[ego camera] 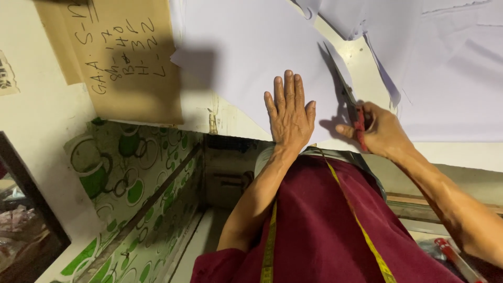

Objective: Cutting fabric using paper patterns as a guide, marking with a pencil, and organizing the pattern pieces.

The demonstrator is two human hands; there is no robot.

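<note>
My left hand [288, 112] lies flat, fingers together, pressing down a sheet of pale lilac fabric [251, 57] on a white table [456, 152]. My right hand [380, 131] is shut on red-handled scissors [350, 102], whose blades run up along the right edge of that fabric piece. More of the same pale fabric [450, 68] lies to the right of the cut. A yellow measuring tape [361, 225] hangs over my dark red shirt.
A brown cardboard pattern piece [126, 57] with handwriting lies at the table's left. Below it stands a green-and-white circle-patterned panel [136, 183]. A red-and-white pen-like tool [456, 257] sits at lower right, and a dark frame [31, 194] at far left.
</note>
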